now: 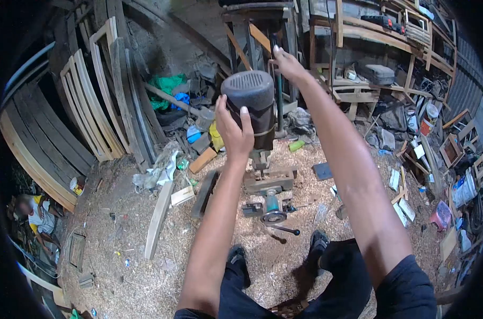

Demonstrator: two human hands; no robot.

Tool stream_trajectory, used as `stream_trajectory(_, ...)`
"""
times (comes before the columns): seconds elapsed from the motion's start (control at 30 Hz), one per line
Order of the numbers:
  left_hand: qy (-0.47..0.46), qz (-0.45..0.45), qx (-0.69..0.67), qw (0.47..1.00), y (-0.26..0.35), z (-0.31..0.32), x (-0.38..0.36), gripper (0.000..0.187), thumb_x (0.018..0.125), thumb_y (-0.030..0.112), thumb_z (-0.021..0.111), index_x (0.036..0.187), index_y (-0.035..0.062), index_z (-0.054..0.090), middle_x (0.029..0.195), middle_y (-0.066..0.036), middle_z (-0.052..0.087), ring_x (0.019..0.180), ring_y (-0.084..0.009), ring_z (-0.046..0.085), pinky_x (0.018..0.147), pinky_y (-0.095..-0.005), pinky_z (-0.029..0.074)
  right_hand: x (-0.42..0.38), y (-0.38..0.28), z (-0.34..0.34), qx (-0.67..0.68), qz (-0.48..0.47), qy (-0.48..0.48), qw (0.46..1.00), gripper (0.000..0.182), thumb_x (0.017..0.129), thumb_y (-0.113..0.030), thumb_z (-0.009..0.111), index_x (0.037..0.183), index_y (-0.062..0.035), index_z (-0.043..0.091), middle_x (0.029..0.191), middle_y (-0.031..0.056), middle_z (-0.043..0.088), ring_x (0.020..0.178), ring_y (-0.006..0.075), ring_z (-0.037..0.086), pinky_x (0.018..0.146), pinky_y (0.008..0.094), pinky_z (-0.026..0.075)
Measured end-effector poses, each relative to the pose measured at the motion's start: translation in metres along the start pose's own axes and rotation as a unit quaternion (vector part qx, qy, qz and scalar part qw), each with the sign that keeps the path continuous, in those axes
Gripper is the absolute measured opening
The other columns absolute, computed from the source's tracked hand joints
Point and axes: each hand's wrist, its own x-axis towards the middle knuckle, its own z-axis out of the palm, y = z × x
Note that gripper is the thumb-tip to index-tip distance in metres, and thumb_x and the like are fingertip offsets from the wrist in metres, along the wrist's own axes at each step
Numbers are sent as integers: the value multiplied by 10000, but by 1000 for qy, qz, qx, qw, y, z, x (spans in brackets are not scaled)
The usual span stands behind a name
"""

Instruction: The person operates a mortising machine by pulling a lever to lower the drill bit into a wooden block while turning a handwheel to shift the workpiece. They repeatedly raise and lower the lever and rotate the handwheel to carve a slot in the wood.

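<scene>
Before me stands a drill press with a dark, upright motor [249, 98] that has a slotted top. Against its near left side lies my left hand [234, 128], thumb raised and fingers stretched along the housing, so it touches the motor without closing round it. Just beyond the motor's right side, my right hand [288, 66] has its fingers curled near the upright column [279, 114]; what they hold is too small to make out. Below the motor are a clamped wooden block [268, 183], a green vise [272, 201], a handwheel [274, 217] and a black-knobbed lever [284, 229].
Wood shavings cover the floor [145, 282]. Curved boards [92, 106] lean at the left, and a long plank [159, 220] lies nearby. Another person [42, 218] crouches at far left. Shelving [358, 34] and scattered scrap stand at right. A bucket [428, 119] sits there.
</scene>
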Motion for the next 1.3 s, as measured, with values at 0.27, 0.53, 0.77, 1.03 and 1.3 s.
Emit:
stream_trajectory(0.27, 19, 17, -28, 999, -29, 7, -6, 566, 967, 297, 519, 1389, -46, 362, 1365, -274, 432, 1281, -404, 428, 1099, -477, 297, -10, 61, 3, 104, 115, -98, 983, 1013, 891, -800, 218, 1488, 10, 327, 1538, 241, 304, 1438, 335, 269, 1160, 462, 220)
stream_trajectory(0.53, 20, 0, -45, 999, -26, 13, -3, 591, 996, 314, 490, 1442, -33, 316, 1428, -234, 395, 1340, -352, 374, 1138, -429, 245, 14, 87, 17, 112, 146, -76, 980, 1095, 842, -858, 188, 1488, 15, 326, 1558, 227, 270, 1460, 352, 219, 1168, 457, 197)
stream_trajectory(0.77, -85, -159, 47, 983, -30, -37, -181, 484, 977, 205, 478, 1392, -27, 386, 1322, -237, 478, 1222, -383, 475, 1075, -458, 332, -213, 172, 9, -88, 85, 68, 990, 562, 967, -473, 498, 1180, 32, 620, 1061, 265, 676, 1031, 386, 645, 910, 422, 474)
stream_trajectory(1.03, -381, -339, -68, 857, -57, -73, -382, 572, 990, 222, 485, 1493, 47, 275, 1505, -226, 339, 1397, -406, 324, 1162, -442, 265, -562, 303, 21, -218, 392, -218, 867, 776, 852, -612, 597, 1228, 66, 563, 1118, 301, 648, 1085, 433, 622, 941, 456, 485)
stream_trajectory(1.3, -393, -390, -19, 833, -48, -67, -376, 661, 1008, 318, 471, 1532, 43, 177, 1586, -217, 198, 1472, -366, 188, 1197, -404, 194, -544, 312, 53, -254, 340, -258, 868, 644, 827, -596, 638, 776, 42, 716, 802, 282, 672, 821, 429, 673, 775, 457, 537)
